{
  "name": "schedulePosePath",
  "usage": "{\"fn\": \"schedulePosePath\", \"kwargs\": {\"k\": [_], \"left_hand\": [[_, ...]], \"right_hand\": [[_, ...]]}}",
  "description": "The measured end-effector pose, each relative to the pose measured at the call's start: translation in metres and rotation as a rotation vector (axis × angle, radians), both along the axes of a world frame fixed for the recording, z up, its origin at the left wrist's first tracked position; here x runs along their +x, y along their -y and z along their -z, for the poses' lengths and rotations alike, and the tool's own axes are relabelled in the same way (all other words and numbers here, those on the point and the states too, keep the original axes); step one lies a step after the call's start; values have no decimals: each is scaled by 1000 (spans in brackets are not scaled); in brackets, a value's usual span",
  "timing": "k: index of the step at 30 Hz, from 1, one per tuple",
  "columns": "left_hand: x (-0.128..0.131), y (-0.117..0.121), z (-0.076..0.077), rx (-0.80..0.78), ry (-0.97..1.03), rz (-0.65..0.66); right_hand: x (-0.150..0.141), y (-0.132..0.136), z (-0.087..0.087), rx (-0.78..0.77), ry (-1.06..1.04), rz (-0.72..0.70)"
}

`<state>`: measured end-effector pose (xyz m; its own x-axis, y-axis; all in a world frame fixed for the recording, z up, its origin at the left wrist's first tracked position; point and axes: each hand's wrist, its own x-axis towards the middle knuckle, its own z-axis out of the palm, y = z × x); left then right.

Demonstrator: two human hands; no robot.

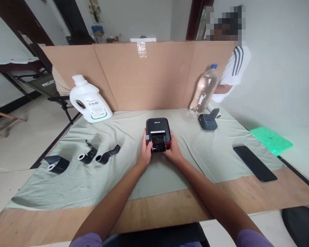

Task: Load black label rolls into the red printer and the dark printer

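Note:
A small black and red label printer (pixel 158 132) sits on the pale green cloth (pixel 113 178) at the middle of the table. My left hand (pixel 146 151) grips its left side, thumb on the black strip at its front. My right hand (pixel 173 149) holds its right side, fingers curled round the casing. A curl of black tape or label (pixel 159 144) sticks out of the printer's front between my thumbs.
Three black rolls (pixel 57 163) (pixel 89 155) (pixel 108 154) lie on the cloth at left. A white detergent jug (pixel 89 100) stands back left, a clear water bottle (pixel 204 90) and a second dark printer (pixel 208 120) back right. A black phone (pixel 254 163) and green pad (pixel 271 140) lie right. Cardboard screen (pixel 144 75) behind; a person's sleeve (pixel 234 68) beyond.

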<state>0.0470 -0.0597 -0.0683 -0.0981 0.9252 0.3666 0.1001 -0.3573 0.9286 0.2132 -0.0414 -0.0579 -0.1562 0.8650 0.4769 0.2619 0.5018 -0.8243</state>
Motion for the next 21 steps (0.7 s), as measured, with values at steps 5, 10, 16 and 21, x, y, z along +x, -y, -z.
{"fn": "schedulePosePath", "kwargs": {"k": [5,10,16,21], "left_hand": [[-3,-1,5,-49,17,-21],[-3,-4,9,-25,49,10],[-2,-3,5,-2,88,22],[-5,-2,1,34,105,-10]], "right_hand": [[-5,-1,-1,62,-25,-21],[-4,0,-2,78,-34,-9],[-4,1,3,67,2,-5],[7,2,8,139,99,193]]}}
